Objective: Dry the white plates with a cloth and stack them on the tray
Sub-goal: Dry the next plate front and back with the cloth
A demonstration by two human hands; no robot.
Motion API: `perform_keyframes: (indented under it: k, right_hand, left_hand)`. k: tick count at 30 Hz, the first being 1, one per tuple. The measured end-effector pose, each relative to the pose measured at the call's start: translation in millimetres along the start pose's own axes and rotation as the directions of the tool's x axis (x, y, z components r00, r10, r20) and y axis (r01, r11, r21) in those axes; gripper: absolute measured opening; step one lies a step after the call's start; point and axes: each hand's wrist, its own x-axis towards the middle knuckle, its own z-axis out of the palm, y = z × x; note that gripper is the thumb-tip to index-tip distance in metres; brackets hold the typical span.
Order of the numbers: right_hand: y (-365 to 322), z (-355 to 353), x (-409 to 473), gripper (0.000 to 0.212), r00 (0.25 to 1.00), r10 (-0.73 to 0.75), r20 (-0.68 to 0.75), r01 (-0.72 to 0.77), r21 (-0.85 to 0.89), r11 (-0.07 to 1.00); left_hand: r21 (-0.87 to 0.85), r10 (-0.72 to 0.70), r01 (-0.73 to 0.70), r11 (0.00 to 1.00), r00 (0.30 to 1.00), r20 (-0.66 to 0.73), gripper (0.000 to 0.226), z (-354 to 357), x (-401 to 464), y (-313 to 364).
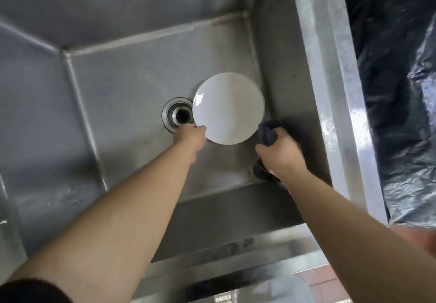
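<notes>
Deep stainless steel sink, drain in its floor; black plastic sheeting past the right rim. Left hand: fingers curled, pinching lower-left edge of white plate, held over sink floor just right of the drain. Right hand: fingers closed round dark cloth, just beside plate's lower-right rim; contact cannot be told

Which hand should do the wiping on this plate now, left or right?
Right. The right hand already grips the dark cloth beside the white plate, while the left hand holds the plate's edge over the sink.
</notes>
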Motion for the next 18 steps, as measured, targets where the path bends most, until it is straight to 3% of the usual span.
perform_keyframes:
  k: [5,11,18]
  right_hand:
    - [2,-2,5,0.023,0.999,0.034,0.011,-0.035,0.069,0.997]
    - [-2,-2,4,0.022,0.999,0.025,0.02,-0.026,0.068,0.997]
    - [-5,-8,-3,0.018,0.999,0.031,0.016,-0.032,0.056,0.998]
  left_hand:
    - [-0.266,-0.132,0.127,0.955,0.991,-0.001,0.017,15,17,-3]
    - [-0.246,-0.145,0.107,0.963,0.979,-0.141,0.023,18,18,-8]
    - [-0.318,-0.15,0.11,0.942,0.983,-0.104,0.017,13,3,-2]
